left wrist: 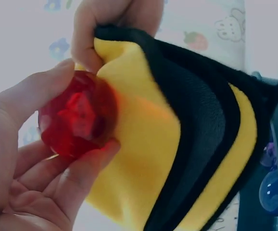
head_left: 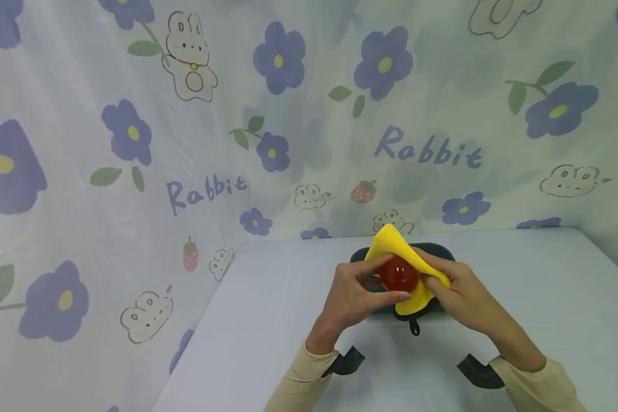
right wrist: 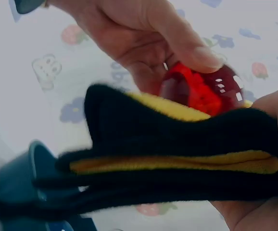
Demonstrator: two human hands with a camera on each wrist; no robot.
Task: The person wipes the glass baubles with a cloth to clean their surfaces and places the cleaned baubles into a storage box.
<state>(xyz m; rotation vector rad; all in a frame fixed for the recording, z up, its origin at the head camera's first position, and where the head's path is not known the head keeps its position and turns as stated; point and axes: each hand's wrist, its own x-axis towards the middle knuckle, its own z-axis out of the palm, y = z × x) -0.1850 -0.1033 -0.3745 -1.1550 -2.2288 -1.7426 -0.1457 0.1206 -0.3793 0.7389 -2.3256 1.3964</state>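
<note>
My left hand (head_left: 346,294) grips a shiny, see-through red ball (head_left: 399,273) between thumb and fingers. The right hand (head_left: 463,292) pinches a yellow cloth (head_left: 391,240) with a black edge and a hanging loop. In the left wrist view the cloth (left wrist: 139,139) is folded over, lies against the far side of the ball (left wrist: 79,115) and shows a dark grey patch between black bands. Both hands are above a dark teal basin (head_left: 435,249), which the cloth and hands partly hide.
Inside the basin, at the right edge of the left wrist view, are a clear blue ball (left wrist: 270,192) and a purple one (left wrist: 269,155). The basin stands on a white table (head_left: 278,297) by a curtain (head_left: 329,114) printed with flowers and rabbits.
</note>
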